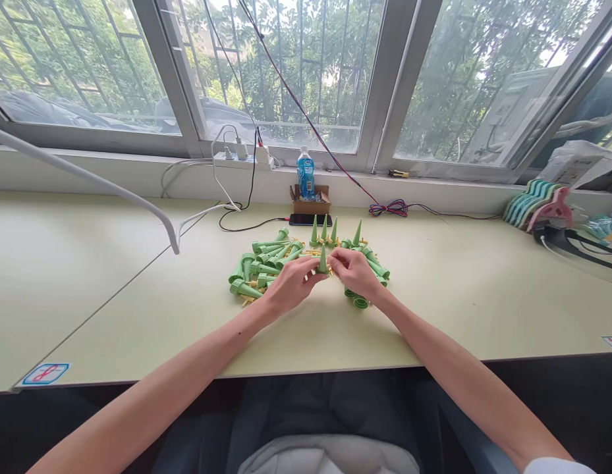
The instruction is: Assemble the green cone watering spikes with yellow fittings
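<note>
The fingers of the left hand are clamped on a green cone, which stands tip up between the hands, with part of its base hidden by the thumb. The fingertips of the right hand are bunched together at the cone's 3 o'clock side; whether they grip its edge or a small yellow piece, I cannot tell. Taking the held cone as the clock's centre, 3 upright cones stand at 12 o'clock and 1 more at about 1 o'clock. A left pile of green cones lies at 9 o'clock on the table, too jumbled to count, its near side partly covered by the left hand. A right pile of cones at 3 to 4 o'clock is largely blocked by the right hand. Yellow pieces poke out among the cones, their shapes hard to make out. Beyond, towards 12 o'clock, lie a phone and a cardboard box that hides the base of a blue bottle. At 2 to 3 o'clock, a black object is cut off by the frame.
</note>
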